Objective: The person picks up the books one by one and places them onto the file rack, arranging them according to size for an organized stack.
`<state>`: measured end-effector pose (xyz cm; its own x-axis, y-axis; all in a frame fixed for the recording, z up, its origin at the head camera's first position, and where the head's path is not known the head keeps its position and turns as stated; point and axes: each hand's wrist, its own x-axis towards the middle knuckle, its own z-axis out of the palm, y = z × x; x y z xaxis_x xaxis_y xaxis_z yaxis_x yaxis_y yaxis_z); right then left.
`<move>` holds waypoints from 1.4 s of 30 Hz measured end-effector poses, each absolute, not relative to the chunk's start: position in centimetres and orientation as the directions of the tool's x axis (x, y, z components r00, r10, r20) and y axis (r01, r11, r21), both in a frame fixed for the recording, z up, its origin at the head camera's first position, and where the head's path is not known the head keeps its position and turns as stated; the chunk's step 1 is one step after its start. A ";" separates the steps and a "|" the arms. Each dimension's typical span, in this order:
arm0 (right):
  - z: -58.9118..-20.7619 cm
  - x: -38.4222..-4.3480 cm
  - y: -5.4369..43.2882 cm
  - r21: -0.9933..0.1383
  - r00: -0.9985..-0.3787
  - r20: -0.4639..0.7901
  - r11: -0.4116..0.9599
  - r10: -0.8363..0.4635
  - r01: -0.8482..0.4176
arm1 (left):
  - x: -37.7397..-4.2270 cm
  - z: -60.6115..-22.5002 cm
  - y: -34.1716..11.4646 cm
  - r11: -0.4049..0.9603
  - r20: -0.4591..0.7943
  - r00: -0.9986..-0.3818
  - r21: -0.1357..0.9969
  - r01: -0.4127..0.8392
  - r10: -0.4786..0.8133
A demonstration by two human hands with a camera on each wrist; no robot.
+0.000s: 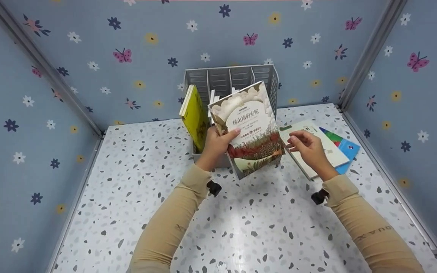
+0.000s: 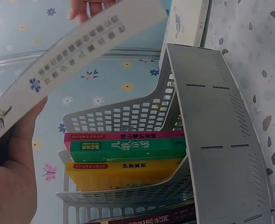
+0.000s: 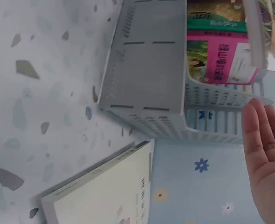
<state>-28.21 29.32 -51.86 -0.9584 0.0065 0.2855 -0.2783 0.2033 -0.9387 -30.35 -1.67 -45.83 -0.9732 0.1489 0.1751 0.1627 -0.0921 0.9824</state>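
Observation:
My left hand grips a paperback book by its left edge, thumb across the pale illustrated cover. The book is tilted in front of the grey file organizer, hiding much of it. In the left wrist view, the book's white spine crosses the upper left. My right hand is beside the book's right edge, fingers loosely bent and holding nothing. The right wrist view shows its fingers extended near the organizer. Upright in the organizer are a pink book, a green book and a yellow book.
A tall yellow-green book leans in the organizer's left section. Right of the organizer, a cream book lies partly over a blue book on the speckled table. Flower-patterned walls enclose the back and sides.

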 end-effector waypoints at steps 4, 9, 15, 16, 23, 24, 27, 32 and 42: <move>-52.8 -28.7 29.5 -0.907 -0.956 0.293 0.326 0.033 -0.267 | -30.4 -45.4 -1.3 -0.067 0.189 -0.976 0.981 0.182 0.105; -54.6 -29.5 29.4 -0.838 -0.965 0.262 0.496 0.002 -0.227 | -30.4 -45.0 -0.6 -0.007 0.218 -0.976 0.976 0.218 0.021; -56.6 -30.0 29.1 -0.785 -0.976 0.202 0.583 -0.077 -0.209 | -30.3 -45.0 0.6 -0.035 0.219 -0.975 0.975 0.220 -0.034; -56.8 -30.1 29.1 -0.778 -0.976 0.199 0.591 -0.087 -0.211 | -30.4 -45.0 0.8 -0.041 0.221 -0.975 0.974 0.222 -0.040; -58.1 -30.6 29.0 -0.734 -0.970 0.205 0.635 -0.131 -0.241 | -30.7 -45.1 2.1 0.024 0.263 -0.963 0.965 0.262 -0.064; -58.2 -30.7 29.0 -0.724 -0.967 0.216 0.643 -0.131 -0.249 | -30.7 -45.2 2.3 0.038 0.269 -0.961 0.963 0.267 -0.062; -58.6 -30.8 28.8 -0.699 -0.958 0.256 0.659 -0.131 -0.277 | -30.9 -45.4 2.8 0.078 0.287 -0.956 0.956 0.281 -0.064; -58.5 -30.9 28.5 -0.675 -0.955 0.266 0.681 -0.133 -0.283 | -31.5 -45.5 3.8 0.120 0.323 -0.943 0.942 0.312 -0.083; -58.3 -31.0 28.2 -0.708 -0.972 0.190 0.668 -0.135 -0.231 | -32.9 -46.5 6.5 0.198 0.389 -0.912 0.912 0.360 -0.130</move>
